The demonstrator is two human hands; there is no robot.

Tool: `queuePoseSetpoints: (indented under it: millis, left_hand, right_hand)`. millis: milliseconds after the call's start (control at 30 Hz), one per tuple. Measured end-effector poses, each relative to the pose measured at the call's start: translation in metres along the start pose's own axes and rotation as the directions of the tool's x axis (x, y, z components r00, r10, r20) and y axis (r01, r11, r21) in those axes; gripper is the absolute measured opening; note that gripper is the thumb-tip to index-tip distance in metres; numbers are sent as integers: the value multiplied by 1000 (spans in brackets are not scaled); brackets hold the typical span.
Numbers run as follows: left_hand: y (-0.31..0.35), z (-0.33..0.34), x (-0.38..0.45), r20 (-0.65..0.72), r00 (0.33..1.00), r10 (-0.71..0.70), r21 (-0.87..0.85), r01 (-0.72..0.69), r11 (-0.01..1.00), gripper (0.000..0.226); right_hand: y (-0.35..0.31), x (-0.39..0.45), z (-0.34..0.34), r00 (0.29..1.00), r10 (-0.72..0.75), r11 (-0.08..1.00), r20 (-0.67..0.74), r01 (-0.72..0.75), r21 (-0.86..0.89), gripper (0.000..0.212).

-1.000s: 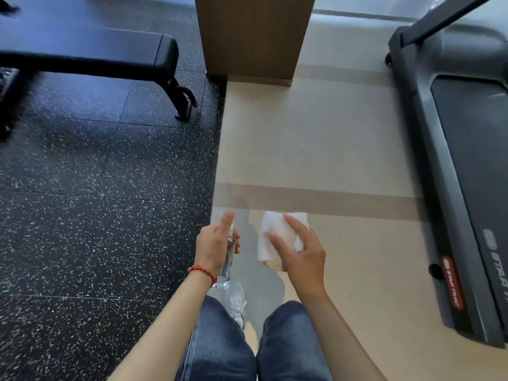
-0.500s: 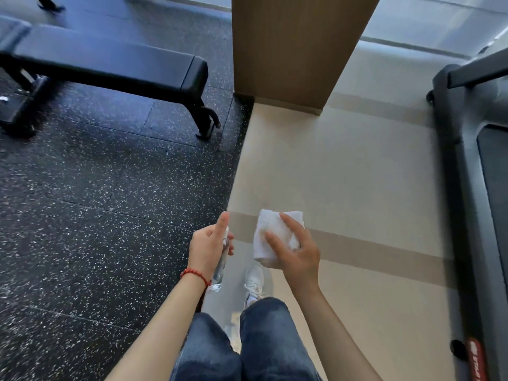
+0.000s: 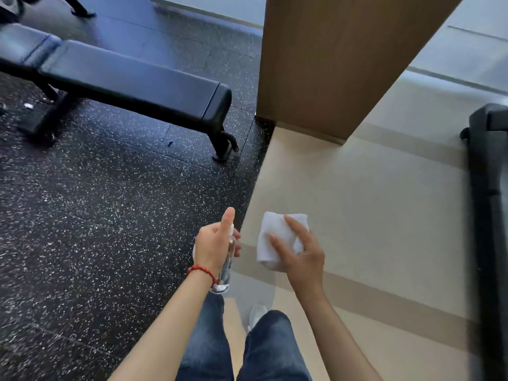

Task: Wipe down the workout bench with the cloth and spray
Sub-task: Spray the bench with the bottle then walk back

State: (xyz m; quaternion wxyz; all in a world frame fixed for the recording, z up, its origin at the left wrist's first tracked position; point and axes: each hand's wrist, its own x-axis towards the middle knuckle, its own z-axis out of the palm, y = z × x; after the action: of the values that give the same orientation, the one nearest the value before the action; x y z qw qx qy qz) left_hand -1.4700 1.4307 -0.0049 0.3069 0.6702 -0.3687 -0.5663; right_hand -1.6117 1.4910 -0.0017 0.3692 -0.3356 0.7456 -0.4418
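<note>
A black padded workout bench (image 3: 123, 78) stands on the speckled rubber floor at upper left, well ahead of both hands. My left hand (image 3: 215, 246) grips a small clear spray bottle (image 3: 226, 270), with the index finger raised over its white nozzle. Just to its right, my right hand (image 3: 299, 251) holds a folded white cloth (image 3: 275, 237) from underneath, fingers spread across it. Both hands hover in front of my legs over the seam between dark and beige flooring.
A wooden pillar (image 3: 343, 64) rises at top centre, right of the bench's end. A treadmill (image 3: 489, 174) runs along the right edge. Black speckled mat (image 3: 96, 215) covers the left, beige floor (image 3: 371, 215) the right. The bench's foot (image 3: 224, 149) sits near the seam.
The view has moved forward and turned left, so the bench now looks nearer and larger and the treadmill has slid to the right edge. Both hands hold the same things as before.
</note>
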Motion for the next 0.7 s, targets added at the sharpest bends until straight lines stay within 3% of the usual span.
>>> queuePoseSetpoints:
  millis: [200, 433, 700]
  left_hand:
    - [46, -27, 94, 1, 1000, -30, -13, 30, 999, 64]
    - [112, -81, 198, 61, 997, 45, 107, -51, 993, 76]
    - [161, -96, 279, 90, 996, 4, 116, -15, 993, 68]
  right_hand:
    - [-40, 74, 69, 999, 15, 1000, -47, -14, 17, 40]
    - [-109, 143, 160, 997, 14, 1000, -81, -14, 3, 41]
    - [-150, 207, 207, 997, 28, 999, -76, -29, -16, 42]
